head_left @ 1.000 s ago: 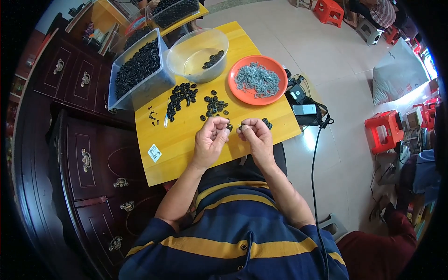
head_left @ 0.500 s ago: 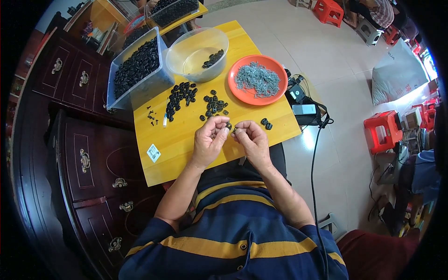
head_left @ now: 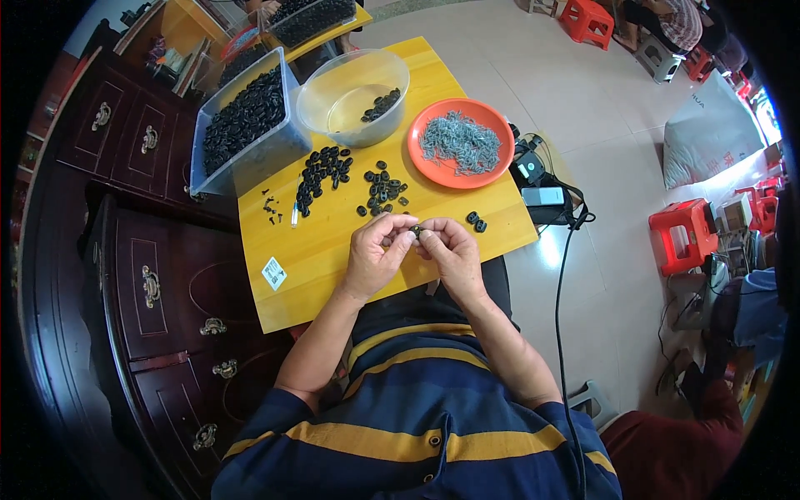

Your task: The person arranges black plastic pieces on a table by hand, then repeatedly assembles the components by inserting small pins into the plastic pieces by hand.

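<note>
Head view shows us pinching one small black part (head_left: 414,230) between the fingertips of our left hand (head_left: 377,254) and right hand (head_left: 450,254), both closed on it just above the near edge of the yellow table (head_left: 333,250). Loose black parts (head_left: 379,187) lie just beyond, an orange plate (head_left: 498,125) of grey pieces farther right.

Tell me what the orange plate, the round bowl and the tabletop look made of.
Orange plate: likely plastic, uniform bright colour, smooth matte.
Round bowl: clear plastic, apparently; the table shows through its wall.
Tabletop: probably wood or laminate, yellow with faint grain, smooth.
</note>
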`<control>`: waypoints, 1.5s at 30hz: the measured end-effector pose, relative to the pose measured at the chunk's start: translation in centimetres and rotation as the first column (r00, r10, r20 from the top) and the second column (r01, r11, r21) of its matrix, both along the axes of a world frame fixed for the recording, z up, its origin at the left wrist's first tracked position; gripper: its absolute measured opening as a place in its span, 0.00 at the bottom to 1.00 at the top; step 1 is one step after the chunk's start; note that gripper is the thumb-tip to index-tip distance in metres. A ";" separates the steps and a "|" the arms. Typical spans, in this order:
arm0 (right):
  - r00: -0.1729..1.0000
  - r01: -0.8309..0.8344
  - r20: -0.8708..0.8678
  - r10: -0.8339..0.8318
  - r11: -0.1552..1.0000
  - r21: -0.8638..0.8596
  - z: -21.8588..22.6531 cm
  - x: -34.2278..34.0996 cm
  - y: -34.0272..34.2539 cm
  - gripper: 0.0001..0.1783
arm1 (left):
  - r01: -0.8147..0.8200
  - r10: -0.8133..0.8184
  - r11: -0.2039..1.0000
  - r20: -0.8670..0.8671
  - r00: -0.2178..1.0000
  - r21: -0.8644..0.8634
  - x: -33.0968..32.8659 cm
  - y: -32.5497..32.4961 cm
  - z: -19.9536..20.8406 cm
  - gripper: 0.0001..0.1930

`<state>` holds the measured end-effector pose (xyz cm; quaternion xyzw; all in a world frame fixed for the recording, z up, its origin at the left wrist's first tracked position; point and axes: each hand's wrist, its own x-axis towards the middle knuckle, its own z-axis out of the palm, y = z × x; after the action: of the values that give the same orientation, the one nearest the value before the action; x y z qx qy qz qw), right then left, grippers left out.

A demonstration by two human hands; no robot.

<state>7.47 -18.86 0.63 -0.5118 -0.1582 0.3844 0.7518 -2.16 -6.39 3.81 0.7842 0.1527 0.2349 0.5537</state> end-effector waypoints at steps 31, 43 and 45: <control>0.959 -0.016 -0.278 0.046 0.994 0.110 -0.2 0.8 -0.3 0.08 | -0.010 0.028 0.784 -0.020 0.999 0.621 1.5 -0.9 1.7 0.18; 0.959 0.025 -0.283 0.002 0.995 0.092 -0.6 0.8 -0.4 0.07 | -0.002 0.015 0.781 -0.016 1.000 0.624 1.9 -1.0 1.8 0.16; 0.959 0.028 -0.282 0.000 0.995 0.093 -0.7 0.8 -0.5 0.07 | 0.006 0.009 0.778 -0.020 1.000 0.629 1.8 -0.8 1.6 0.15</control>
<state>8.22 -19.32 -0.05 -0.4164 -0.0642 0.4400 0.7930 -0.32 -7.22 5.36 0.9263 0.0722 0.2642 0.2587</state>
